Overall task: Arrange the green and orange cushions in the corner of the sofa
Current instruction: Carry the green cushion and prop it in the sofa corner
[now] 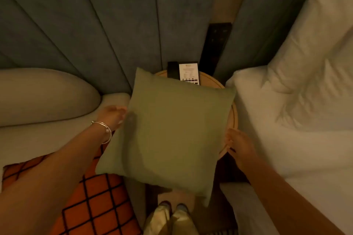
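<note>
A plain green cushion (168,131) is held up in the middle of the view, over a round wooden side table. My left hand (112,116), with a bangle on the wrist, grips its left edge. My right hand (238,145) holds its lower right edge, fingers partly hidden behind the fabric. An orange cushion (95,202) with a dark grid pattern lies on the beige sofa (44,135) at the lower left, partly under my left forearm.
The round wooden side table (234,118) carries a black phone with a white card (188,73). A bed with white bedding (298,101) fills the right side. Grey padded wall panels (95,25) stand behind. My feet (172,210) are on the floor below.
</note>
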`<state>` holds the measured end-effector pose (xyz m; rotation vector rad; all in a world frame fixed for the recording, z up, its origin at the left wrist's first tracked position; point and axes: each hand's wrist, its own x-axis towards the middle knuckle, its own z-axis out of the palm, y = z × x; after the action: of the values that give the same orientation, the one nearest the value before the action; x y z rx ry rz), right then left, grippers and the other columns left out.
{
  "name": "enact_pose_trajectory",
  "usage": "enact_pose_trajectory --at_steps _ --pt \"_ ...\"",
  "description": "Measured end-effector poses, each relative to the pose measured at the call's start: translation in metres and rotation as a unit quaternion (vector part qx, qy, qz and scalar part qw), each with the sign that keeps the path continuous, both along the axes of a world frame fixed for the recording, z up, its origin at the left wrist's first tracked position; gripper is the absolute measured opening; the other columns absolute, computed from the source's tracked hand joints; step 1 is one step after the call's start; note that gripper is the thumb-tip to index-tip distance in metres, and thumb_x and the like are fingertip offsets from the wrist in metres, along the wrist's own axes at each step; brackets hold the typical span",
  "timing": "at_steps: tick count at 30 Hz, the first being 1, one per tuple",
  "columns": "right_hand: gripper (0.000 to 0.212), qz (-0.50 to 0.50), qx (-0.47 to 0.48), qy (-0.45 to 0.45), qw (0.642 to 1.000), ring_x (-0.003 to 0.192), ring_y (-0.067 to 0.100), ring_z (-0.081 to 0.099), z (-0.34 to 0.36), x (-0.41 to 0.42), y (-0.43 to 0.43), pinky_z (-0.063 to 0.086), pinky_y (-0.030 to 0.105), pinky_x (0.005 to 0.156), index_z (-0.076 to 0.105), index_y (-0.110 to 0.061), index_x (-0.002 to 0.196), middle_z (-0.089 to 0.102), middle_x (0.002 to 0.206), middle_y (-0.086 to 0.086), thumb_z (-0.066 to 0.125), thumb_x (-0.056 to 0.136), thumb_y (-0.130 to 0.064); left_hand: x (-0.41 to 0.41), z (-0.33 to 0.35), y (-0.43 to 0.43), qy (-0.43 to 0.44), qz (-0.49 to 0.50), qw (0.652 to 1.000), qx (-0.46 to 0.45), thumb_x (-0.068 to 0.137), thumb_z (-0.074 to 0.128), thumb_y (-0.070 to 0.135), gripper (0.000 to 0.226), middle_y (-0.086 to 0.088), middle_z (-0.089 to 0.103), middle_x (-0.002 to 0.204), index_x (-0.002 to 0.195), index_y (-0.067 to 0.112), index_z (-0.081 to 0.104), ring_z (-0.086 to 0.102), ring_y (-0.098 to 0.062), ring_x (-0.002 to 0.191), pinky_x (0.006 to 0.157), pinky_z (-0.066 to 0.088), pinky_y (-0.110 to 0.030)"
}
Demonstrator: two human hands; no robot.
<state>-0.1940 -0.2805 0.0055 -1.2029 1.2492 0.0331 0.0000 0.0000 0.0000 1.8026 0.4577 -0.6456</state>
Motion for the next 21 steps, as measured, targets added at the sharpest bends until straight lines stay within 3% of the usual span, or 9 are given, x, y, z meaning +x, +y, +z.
enact_pose_trajectory --at_steps 3,5,7,9,10,13,16,18,21 --pt "0.037 0.032 0.003 0.000 0.999 0.114 0.028 0.052 -0.023 0.013 -0.006 0.040 0.043 0.098 0.052 -0.010 0.125 0.056 0.128 0.010 0.052 0.093 -0.028 0.015 -0.022 -0.007 -0.033 -0.029 0.997 0.063 0.088 0.053 0.009 0.013 -0.013 0.055 0.091 0.083 0.009 0.064 0.052 -0.024 0.086 0.076 0.044 -0.033" --pt "0.045 0.037 0.017 0.002 0.999 0.120 0.027 0.049 -0.039 0.020 -0.011 0.039 0.041 0.101 0.048 -0.011 0.132 0.050 0.138 0.009 0.053 0.092 -0.031 0.024 -0.038 -0.010 -0.029 -0.038 0.995 0.088 0.088 0.055 0.009 0.023 -0.014 0.055 0.095 0.105 -0.002 0.065 0.053 -0.026 0.079 0.082 0.044 -0.035" --pt "0.054 0.029 0.037 0.004 0.999 0.128 0.028 0.044 -0.052 0.025 -0.013 0.034 0.046 0.109 0.044 -0.012 0.137 0.046 0.144 0.008 0.056 0.090 -0.034 0.032 -0.054 -0.011 -0.036 -0.053 0.990 0.123 0.088 0.055 0.009 0.019 -0.014 0.056 0.086 0.103 0.002 0.065 0.048 -0.020 0.060 0.065 0.044 -0.023" --pt "0.055 0.024 0.051 0.004 0.998 0.130 0.030 0.042 -0.060 0.028 -0.015 0.032 0.050 0.111 0.044 -0.014 0.135 0.044 0.145 0.007 0.059 0.087 -0.038 0.035 -0.061 -0.013 -0.033 -0.067 0.987 0.144 0.089 0.054 0.011 0.013 -0.011 0.056 0.070 0.081 0.008 0.063 0.047 -0.020 0.056 0.044 0.041 -0.015" --pt "0.053 0.021 0.053 0.003 0.998 0.130 0.030 0.041 -0.063 0.029 -0.016 0.031 0.050 0.111 0.046 -0.016 0.132 0.044 0.145 0.006 0.059 0.087 -0.040 0.037 -0.067 -0.013 -0.033 -0.070 0.986 0.151 0.090 0.054 0.012 0.019 -0.011 0.057 0.069 0.074 0.007 0.062 0.050 -0.025 0.060 0.044 0.041 -0.015" --pt "0.061 0.016 0.062 0.000 0.998 0.131 0.028 0.041 -0.069 0.032 -0.016 0.030 0.051 0.111 0.043 -0.016 0.136 0.044 0.144 0.003 0.058 0.085 -0.046 0.042 -0.078 -0.008 -0.005 -0.080 0.983 0.166 0.094 0.048 0.023 0.034 -0.021 0.063 0.108 0.106 -0.004 0.064 0.056 -0.030 0.091 0.075 0.039 -0.025" --pt "0.068 0.011 0.079 0.003 0.997 0.124 0.027 0.047 -0.074 0.034 -0.016 0.034 0.050 0.108 0.040 -0.018 0.140 0.047 0.142 0.004 0.058 0.083 -0.049 0.044 -0.087 -0.002 0.056 -0.067 0.982 0.167 0.095 0.039 0.039 0.056 -0.020 0.048 0.140 0.133 -0.002 0.048 0.046 -0.035 0.125 0.103 0.032 -0.034" --pt "0.071 0.001 0.094 -0.001 0.996 0.118 0.027 0.050 -0.079 0.035 -0.015 0.037 0.050 0.106 0.040 -0.017 0.140 0.050 0.139 0.005 0.058 0.081 -0.053 0.043 -0.090 -0.002 0.060 -0.059 0.985 0.154 0.095 0.037 0.040 0.058 -0.019 0.043 0.145 0.136 -0.001 0.045 0.041 -0.034 0.131 0.108 0.027 -0.035" --pt "0.078 -0.014 0.112 -0.007 0.994 0.119 0.030 0.053 -0.082 0.038 -0.012 0.039 0.051 0.105 0.039 -0.021 0.143 0.053 0.138 0.008 0.059 0.077 -0.058 0.043 -0.089 -0.004 0.054 -0.046 0.986 0.148 0.094 0.039 0.040 0.056 -0.019 0.049 0.140 0.132 -0.001 0.050 0.046 -0.034 0.126 0.102 0.031 -0.032"
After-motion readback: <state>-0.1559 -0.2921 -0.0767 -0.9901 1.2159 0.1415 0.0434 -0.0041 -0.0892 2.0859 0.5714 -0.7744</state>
